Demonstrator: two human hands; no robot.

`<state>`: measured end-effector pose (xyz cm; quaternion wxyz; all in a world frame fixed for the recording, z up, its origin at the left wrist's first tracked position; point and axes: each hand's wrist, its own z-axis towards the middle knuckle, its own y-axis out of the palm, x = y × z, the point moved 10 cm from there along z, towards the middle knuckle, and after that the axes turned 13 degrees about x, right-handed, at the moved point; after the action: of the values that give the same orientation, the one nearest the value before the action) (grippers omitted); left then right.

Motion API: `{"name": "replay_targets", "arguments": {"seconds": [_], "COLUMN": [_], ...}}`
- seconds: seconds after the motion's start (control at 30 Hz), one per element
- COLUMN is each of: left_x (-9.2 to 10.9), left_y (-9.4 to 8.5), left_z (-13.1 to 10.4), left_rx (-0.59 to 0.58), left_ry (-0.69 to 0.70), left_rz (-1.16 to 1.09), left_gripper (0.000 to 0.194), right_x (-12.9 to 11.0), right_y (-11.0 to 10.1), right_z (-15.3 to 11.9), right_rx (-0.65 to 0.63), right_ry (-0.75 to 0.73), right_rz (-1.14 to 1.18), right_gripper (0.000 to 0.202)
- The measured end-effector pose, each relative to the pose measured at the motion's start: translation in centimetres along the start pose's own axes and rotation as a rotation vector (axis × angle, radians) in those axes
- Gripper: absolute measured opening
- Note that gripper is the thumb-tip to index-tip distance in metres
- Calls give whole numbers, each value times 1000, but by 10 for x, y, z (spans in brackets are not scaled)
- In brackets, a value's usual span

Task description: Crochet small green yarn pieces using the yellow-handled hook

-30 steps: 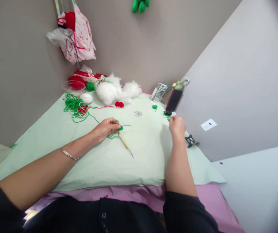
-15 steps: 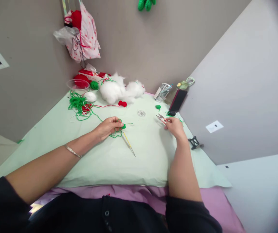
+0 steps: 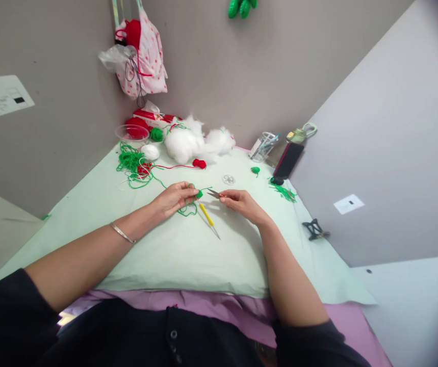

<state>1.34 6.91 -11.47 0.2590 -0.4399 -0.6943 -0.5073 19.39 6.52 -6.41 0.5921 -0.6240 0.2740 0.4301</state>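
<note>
My left hand point(image 3: 178, 199) pinches a small green crochet piece point(image 3: 199, 194), with a short yarn tail sticking out to its right and loose green yarn point(image 3: 188, 210) looping below. A yellow-handled crochet hook point(image 3: 207, 215) slants down and right from under the piece; whether my fingers also hold it, I cannot tell. In my right hand point(image 3: 241, 202) is a small pair of thread snips point(image 3: 215, 194), blades pointing left near the yarn tail. Whether the blades touch the yarn is too small to make out.
White stuffing point(image 3: 184, 142), tangled green yarn point(image 3: 129, 158) and a red crochet piece point(image 3: 199, 163) lie toward the back. A clear round case point(image 3: 228, 179), a green piece point(image 3: 255, 170), green yarn scraps point(image 3: 283, 192), a phone point(image 3: 288, 160) and a clear cup point(image 3: 263, 147) are around the right side.
My right hand has brought the snips leftward from the right side up close to the green piece. The left hand still holds that piece; the view has shifted slightly.
</note>
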Motion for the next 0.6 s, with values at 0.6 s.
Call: {"name": "replay_targets", "arguments": {"seconds": [0.6], "left_x": [-6], "left_y": [4], "left_z": [-1], "left_rx": [-44], "left_ry": [1], "left_rz": [27], "left_gripper": [24], "right_x": [0], "right_y": [14], "right_z": [9], "right_rx": [70], "right_ry": [-18], "right_rz": [55], "right_gripper": [45]}}
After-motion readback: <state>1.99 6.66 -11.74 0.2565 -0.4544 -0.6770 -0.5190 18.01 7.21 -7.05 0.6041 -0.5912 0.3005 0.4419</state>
